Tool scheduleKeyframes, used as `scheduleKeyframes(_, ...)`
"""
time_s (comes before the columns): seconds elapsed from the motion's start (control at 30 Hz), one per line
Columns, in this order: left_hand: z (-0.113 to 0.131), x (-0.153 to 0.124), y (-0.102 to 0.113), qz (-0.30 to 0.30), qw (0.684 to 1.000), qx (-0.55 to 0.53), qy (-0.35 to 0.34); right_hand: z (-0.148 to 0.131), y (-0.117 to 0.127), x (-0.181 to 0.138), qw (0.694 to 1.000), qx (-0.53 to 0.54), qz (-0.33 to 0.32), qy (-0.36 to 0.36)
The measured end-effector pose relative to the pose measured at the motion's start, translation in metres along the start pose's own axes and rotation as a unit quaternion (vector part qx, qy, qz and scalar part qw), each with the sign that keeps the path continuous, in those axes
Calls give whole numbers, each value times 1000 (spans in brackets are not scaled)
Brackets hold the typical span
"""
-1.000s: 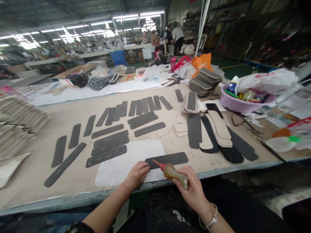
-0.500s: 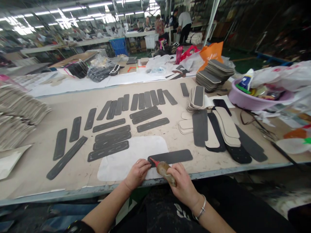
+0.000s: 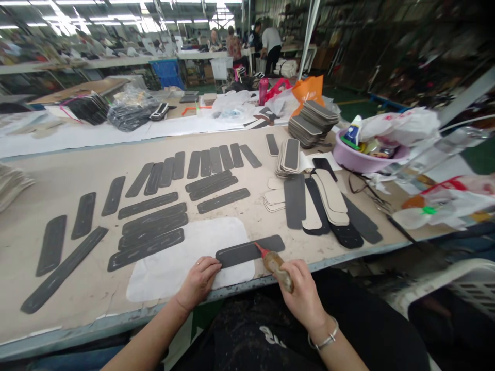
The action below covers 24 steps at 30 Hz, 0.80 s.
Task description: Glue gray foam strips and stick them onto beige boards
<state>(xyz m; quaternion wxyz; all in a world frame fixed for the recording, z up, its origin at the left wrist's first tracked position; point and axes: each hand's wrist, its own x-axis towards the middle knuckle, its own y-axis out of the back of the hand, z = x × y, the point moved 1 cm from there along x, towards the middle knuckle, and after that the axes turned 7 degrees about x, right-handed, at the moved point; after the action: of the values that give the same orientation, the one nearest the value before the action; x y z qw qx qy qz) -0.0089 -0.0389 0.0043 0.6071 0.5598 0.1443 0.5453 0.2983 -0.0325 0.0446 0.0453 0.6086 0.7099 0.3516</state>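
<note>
From my head camera, taking the strip's middle as the clock's centre and 12 as straight away from me: the dark strip (image 3: 240, 253) lies in front of me near the table (image 3: 77, 170) edge, its left part over a white sheet (image 3: 170, 263). My right hand (image 3: 301, 293), at 4 o'clock, is wrapped round a squeeze bottle (image 3: 277, 270). The red nozzle (image 3: 261, 250) has just travelled from the strip's left end to its right half, and a faint pale line now shows along the far edge behind it. I judge the pass along that edge part done, with the near edge not yet lined. My left hand (image 3: 199, 281) has stayed at 8 o'clock, its bent fingertips on the strip's left end, steadying it, I think; I cannot tell whether they pinch it. Strips with shiny lines (image 3: 147, 250) spread from 9 to 12 o'clock; dark and beige pieces (image 3: 294, 201) lie around 1 and 2.
</note>
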Motion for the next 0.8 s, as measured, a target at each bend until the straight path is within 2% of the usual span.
scheduleKeyframes(0.23,-1,2,4,-15,1000,11,-20,27,25,-10,994,-53,99,-13)
scheduleKeyframes(0.37,-4,0,7,-29,999,14,-21,25,29,-12,989,-77,124,-14)
scheduleKeyframes(0.5,-4,-1,7,-36,999,4,-16,11,19,-8,992,-49,120,1)
scheduleKeyframes(0.63,-2,-1,5,-7,1000,18,9,3,10,-2,994,-30,103,3)
scheduleKeyframes(0.8,-3,1,3,-29,999,22,-24,2,16,3,993,-30,117,3)
